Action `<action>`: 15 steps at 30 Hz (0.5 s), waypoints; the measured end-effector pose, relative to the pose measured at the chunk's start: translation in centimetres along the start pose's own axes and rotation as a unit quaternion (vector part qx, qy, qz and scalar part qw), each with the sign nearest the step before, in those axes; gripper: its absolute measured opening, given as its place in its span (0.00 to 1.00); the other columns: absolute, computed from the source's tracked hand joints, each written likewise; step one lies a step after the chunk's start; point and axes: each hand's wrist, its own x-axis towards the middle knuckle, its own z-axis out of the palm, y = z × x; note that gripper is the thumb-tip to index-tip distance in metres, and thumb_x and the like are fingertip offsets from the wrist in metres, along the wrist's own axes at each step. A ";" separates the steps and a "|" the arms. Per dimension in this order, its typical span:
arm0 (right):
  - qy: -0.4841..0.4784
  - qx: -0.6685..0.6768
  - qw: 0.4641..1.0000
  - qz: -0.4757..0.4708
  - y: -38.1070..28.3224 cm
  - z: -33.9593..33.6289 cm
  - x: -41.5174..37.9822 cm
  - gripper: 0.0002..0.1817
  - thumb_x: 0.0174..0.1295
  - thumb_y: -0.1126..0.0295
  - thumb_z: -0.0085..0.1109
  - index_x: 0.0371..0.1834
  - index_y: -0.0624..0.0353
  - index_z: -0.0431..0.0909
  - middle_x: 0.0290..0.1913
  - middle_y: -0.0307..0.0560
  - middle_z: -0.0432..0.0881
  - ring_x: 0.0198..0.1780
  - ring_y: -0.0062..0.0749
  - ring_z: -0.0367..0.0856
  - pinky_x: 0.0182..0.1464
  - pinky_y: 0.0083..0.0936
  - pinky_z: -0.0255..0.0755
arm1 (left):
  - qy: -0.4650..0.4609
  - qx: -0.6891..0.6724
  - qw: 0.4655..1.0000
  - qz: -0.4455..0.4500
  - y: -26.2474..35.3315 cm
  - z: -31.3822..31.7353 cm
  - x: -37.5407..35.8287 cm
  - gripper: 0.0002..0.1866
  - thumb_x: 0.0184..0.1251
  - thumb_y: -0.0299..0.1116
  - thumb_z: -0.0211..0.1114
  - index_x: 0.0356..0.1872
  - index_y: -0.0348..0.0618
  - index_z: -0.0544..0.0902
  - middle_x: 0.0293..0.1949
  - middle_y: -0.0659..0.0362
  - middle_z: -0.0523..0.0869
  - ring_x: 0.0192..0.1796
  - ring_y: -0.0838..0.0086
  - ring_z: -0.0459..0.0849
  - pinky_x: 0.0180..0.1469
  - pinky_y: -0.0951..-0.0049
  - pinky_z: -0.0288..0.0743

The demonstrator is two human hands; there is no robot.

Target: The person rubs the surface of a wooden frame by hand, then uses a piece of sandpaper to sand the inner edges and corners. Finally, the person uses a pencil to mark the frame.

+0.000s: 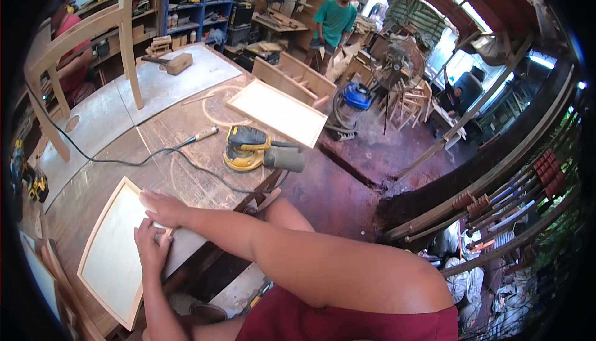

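Note:
A shallow wooden tray [107,257] with a pale flat panel and a raised light rim lies at the near left of the workbench. My left hand [152,243] is closed over its right-hand rim, fingers bent onto the panel. Just above it, my right hand [166,209] lies over the same rim with its fingers curled down; whether a small piece sits under them is hidden. A yellow and black sander [246,148] with a grey dust canister rests on the bench to the right. Its dark cord runs across the wood.
A second tray [279,112] overhangs the bench's far edge. A chisel [197,136], a mallet [171,63] and a chair frame [124,43] are on the bench. Cordless drills [30,176] sit left. Beyond are a blue vacuum [352,105] and a person in green [335,21].

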 end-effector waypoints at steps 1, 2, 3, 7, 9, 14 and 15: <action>0.000 -0.004 1.000 -0.002 0.1 -0.3 0.1 0.36 0.75 0.55 0.44 0.80 0.64 0.52 0.81 0.60 0.52 0.82 0.47 0.49 0.81 0.44 0.43 | -0.016 -0.005 1.000 -0.003 0.1 -0.2 0.0 0.14 0.48 0.28 0.77 0.37 0.43 0.84 0.65 0.46 0.77 0.73 0.50 0.69 0.79 0.45 0.46; -0.001 -0.006 1.000 0.003 0.1 -0.2 0.0 0.36 0.75 0.55 0.44 0.80 0.64 0.52 0.81 0.60 0.52 0.82 0.46 0.49 0.81 0.43 0.43 | -0.017 -0.004 1.000 -0.001 -0.1 -0.1 0.0 0.14 0.48 0.28 0.77 0.37 0.43 0.84 0.65 0.46 0.77 0.73 0.50 0.69 0.79 0.45 0.46; -0.002 -0.006 1.000 0.009 -0.3 -0.1 -0.1 0.35 0.75 0.55 0.43 0.80 0.64 0.52 0.81 0.59 0.52 0.82 0.45 0.48 0.82 0.43 0.43 | -0.013 -0.012 1.000 0.002 -0.3 0.0 0.0 0.13 0.49 0.28 0.76 0.37 0.42 0.84 0.65 0.46 0.77 0.73 0.50 0.69 0.79 0.45 0.46; 0.002 0.004 1.000 0.024 -0.5 -0.4 -0.6 0.35 0.76 0.54 0.43 0.80 0.64 0.52 0.81 0.59 0.52 0.82 0.45 0.48 0.82 0.43 0.43 | -0.018 -0.022 1.000 0.006 -0.2 -0.4 -0.2 0.12 0.51 0.28 0.73 0.38 0.42 0.84 0.66 0.46 0.77 0.73 0.50 0.68 0.79 0.46 0.45; -0.012 0.004 1.000 0.025 -0.3 -0.2 -0.2 0.35 0.76 0.54 0.42 0.80 0.64 0.52 0.82 0.58 0.51 0.82 0.46 0.48 0.82 0.42 0.42 | -0.017 -0.027 0.999 0.014 -0.6 -0.1 -0.1 0.11 0.52 0.27 0.73 0.38 0.42 0.84 0.66 0.45 0.77 0.73 0.50 0.68 0.80 0.46 0.45; 0.013 0.006 1.000 0.009 0.1 0.4 -0.1 0.36 0.73 0.56 0.47 0.79 0.64 0.54 0.80 0.62 0.54 0.80 0.53 0.53 0.81 0.42 0.47 | -0.011 -0.015 1.000 0.001 -0.8 0.1 -0.2 0.11 0.52 0.28 0.73 0.38 0.42 0.84 0.66 0.46 0.76 0.74 0.50 0.68 0.80 0.46 0.45; 0.016 0.012 1.000 0.012 0.0 0.2 -0.2 0.36 0.73 0.56 0.47 0.79 0.64 0.54 0.80 0.62 0.54 0.80 0.53 0.53 0.81 0.42 0.47 | -0.011 -0.013 1.000 -0.002 -0.7 0.1 -0.1 0.12 0.52 0.28 0.74 0.37 0.42 0.83 0.66 0.46 0.76 0.74 0.50 0.68 0.79 0.46 0.45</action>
